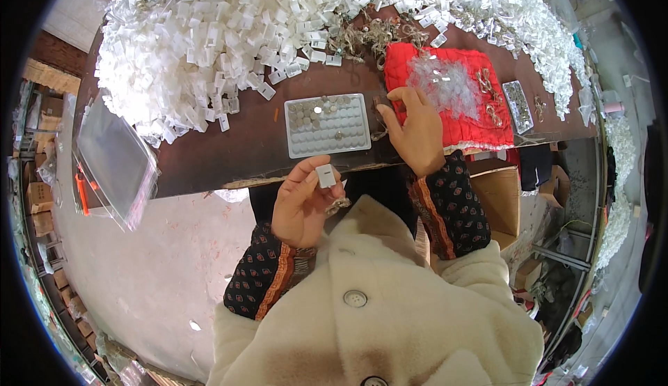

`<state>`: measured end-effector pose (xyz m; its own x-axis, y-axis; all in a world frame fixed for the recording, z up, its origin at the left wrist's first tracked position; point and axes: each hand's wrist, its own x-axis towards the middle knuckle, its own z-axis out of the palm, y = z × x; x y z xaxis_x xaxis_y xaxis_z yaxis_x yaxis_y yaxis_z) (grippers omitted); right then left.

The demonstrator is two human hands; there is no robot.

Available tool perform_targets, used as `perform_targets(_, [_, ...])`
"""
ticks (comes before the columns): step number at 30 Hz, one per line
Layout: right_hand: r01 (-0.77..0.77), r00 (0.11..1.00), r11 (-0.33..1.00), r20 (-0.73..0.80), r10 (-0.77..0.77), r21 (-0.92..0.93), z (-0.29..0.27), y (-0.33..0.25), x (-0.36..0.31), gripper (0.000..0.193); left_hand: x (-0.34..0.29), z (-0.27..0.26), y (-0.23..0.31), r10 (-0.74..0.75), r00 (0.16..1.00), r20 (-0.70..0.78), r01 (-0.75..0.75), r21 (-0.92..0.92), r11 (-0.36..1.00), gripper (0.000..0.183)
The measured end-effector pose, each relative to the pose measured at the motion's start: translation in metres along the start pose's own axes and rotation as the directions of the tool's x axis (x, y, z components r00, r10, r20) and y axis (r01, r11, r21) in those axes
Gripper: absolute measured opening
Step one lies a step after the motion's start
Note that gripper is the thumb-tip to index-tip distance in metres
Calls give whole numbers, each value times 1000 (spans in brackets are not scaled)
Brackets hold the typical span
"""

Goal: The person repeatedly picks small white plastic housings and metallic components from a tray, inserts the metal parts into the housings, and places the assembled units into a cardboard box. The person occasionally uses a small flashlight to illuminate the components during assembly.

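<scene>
My left hand point(300, 203) is closed at the table's front edge, pinching a small white plastic case point(325, 176) with a dark slot in its face. A small metallic-looking bunch point(338, 206) hangs just below those fingers. My right hand point(419, 130) rests over the table, thumb and forefinger drawn close together by a narrow brownish strip point(379, 118); what they grip, if anything, is too small to make out. Between the hands lies a pale tray point(327, 151) with rows of round pockets. Several silvery discs point(306, 116) sit in it, mostly toward its far left.
A great heap of white plastic cases point(202, 45) covers the table's far side. Right of my right hand, a red cloth point(480, 132) bears clear small pieces and metal clasps. Beyond it stands a small white tray point(518, 107). Clear plastic bags point(115, 153) overhang the left edge; a cardboard box point(502, 201) stands below.
</scene>
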<state>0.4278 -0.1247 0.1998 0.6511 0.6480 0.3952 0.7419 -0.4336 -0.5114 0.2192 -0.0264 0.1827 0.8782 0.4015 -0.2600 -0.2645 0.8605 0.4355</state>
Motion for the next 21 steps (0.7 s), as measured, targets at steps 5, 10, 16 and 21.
perform_targets(5, [8, 1000, 989, -2, -8, -147, 22, 21, -1, 20, 1, 1, 3, -65, 997, -37, 66, 25, 998, 25])
perform_targets(10, [-91, 996, 995, 13, 92, -44, 13, 14, 1, 14, 1, 0, 5, -43, 999, 15, 41, 105, 994, 21])
perform_targets(16, [-14, 953, 923, 283, -104, 385, -45, -36, -13, 17, -5, 18, 11, 155, 987, -36, -108, 566, 817, 27])
perform_targets(21, [187, 920, 878, 234, -313, 441, -47, -66, -22, 19, -9, 28, 13, 276, 957, 94, -260, 703, 662, 24])
